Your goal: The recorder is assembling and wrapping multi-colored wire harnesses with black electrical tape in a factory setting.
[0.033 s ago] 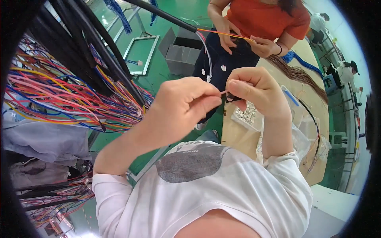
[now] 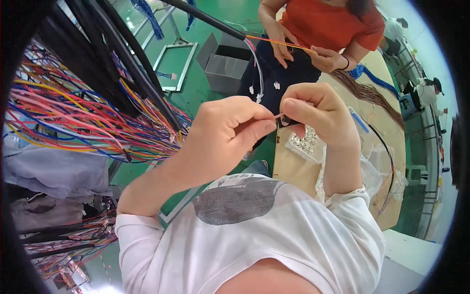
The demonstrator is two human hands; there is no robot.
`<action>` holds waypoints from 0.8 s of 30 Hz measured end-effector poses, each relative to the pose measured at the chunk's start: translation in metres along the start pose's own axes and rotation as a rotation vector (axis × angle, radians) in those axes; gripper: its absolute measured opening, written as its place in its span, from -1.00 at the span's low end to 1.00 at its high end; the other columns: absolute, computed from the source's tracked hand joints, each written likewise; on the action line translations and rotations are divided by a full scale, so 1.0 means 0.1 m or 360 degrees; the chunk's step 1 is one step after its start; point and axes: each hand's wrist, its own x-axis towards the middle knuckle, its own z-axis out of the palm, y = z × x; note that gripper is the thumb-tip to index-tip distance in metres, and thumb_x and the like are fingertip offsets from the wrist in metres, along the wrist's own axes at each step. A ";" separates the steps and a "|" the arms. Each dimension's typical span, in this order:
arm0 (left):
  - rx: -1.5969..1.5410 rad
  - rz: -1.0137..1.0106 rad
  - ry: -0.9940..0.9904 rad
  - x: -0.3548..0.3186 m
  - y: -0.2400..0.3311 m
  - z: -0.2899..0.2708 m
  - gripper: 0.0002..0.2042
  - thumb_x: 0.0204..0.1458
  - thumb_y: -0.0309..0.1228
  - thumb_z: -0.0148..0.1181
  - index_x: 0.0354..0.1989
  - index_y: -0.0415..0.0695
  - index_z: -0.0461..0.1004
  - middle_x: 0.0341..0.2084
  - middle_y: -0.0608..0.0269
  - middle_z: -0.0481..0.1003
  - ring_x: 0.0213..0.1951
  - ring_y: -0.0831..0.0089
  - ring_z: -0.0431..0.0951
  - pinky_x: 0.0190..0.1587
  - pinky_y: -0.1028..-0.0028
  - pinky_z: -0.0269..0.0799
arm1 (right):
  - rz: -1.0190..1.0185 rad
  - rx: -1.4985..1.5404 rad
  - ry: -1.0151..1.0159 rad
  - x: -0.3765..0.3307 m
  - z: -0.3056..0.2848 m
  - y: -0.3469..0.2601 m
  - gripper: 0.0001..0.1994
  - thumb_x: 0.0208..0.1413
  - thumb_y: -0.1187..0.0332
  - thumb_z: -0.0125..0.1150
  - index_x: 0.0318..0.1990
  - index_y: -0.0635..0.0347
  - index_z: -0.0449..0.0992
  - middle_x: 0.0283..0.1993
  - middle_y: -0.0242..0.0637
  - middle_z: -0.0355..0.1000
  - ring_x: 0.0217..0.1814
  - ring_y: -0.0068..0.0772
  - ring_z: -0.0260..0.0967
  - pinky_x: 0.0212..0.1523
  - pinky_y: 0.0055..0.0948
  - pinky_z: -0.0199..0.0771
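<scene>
Between thumb and forefinger, my left hand [image 2: 230, 132] pinches the end of a thin pale wire [image 2: 279, 116]. The wire spans the short gap to my right hand [image 2: 320, 112]. My right hand is closed on a small dark piece [image 2: 285, 121] with a light spot on it; the fingers cover most of it, so its kind is unclear. Both hands meet at chest height, their fingertips almost touching. Just beyond them, white wires [image 2: 260, 73] with small white connectors [image 2: 277, 85] hang from a black cable [image 2: 210, 20].
A person in an orange top [image 2: 333, 24] holds yellow and red wires opposite me. Bundled coloured wires [image 2: 73, 117] and black sleeves crowd the left. On the wooden table [image 2: 293, 171] are a tray of small white parts [image 2: 304, 143] and brown wires [image 2: 362, 90]. A cardboard box [image 2: 225, 71] stands on the floor.
</scene>
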 end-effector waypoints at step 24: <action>-0.1368 -0.0432 0.0304 -0.29 -0.10 0.05 -0.71 -0.01 -0.51 0.00 -0.06 -0.24 0.32 -0.62 0.39 0.32 -0.68 0.69 0.24 -0.67 0.68 0.10 | -0.1087 -0.0148 0.0619 0.14 0.60 0.31 -0.49 -0.04 0.63 -0.02 0.12 0.46 0.05 -0.69 -0.53 0.21 -0.65 -0.78 -0.05 -0.52 -0.75 -0.01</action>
